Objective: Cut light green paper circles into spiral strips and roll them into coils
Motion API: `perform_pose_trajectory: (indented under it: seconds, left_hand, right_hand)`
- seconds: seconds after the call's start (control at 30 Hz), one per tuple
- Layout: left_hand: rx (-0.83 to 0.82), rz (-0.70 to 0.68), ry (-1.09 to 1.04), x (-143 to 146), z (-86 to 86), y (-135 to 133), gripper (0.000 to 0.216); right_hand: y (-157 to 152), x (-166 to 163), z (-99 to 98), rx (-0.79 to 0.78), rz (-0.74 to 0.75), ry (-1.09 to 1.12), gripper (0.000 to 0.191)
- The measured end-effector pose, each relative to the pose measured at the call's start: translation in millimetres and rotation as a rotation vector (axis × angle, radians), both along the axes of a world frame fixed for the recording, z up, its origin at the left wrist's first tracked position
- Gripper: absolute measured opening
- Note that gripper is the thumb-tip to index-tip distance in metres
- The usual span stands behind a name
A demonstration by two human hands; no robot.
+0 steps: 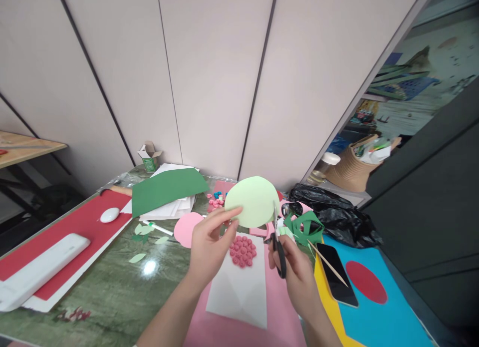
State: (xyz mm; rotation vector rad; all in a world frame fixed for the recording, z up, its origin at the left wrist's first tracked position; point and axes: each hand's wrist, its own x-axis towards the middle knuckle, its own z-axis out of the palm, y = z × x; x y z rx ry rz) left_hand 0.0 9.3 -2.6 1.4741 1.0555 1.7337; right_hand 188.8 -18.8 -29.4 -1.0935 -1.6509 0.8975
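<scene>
A pale green paper disc is pinched at its lower left edge between the thumb and fingers of my left hand. My right hand grips a pair of scissors with black handles, and their blades stand upright at the disc's right edge. How far the blades are parted I cannot tell. Below the disc, a cluster of rolled pink paper flowers lies on a white sheet. That sheet rests on a larger pink sheet. A pink paper circle lies left of my left hand.
Green paper, leaf cutouts and a white pen lie left. Green scraps, a black plastic bag, a phone with a wooden stick, and a red circle on blue paper are right.
</scene>
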Motion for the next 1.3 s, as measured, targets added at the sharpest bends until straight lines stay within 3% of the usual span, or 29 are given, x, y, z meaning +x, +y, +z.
perform_pose_trajectory:
  seconds: [0.33,0.73,1.3]
  left_hand:
    - [-0.004,0.004,-0.141,7.3,-3.4,1.5,0.031]
    - [-0.031,-0.08,-0.079,5.3,-7.4,1.9,0.034]
    - [-0.032,-0.035,-0.077,4.3,-2.2,1.3,0.028]
  right_hand:
    - [-1.3,-0.7,-3.4,-0.038,-0.005,0.005,0.027]
    - [-1.6,-2.0,-2.4,-0.046,-0.013,0.058,0.025]
    - [-1.8,-2.6,-0.3,-0.038,-0.032,0.006,0.027]
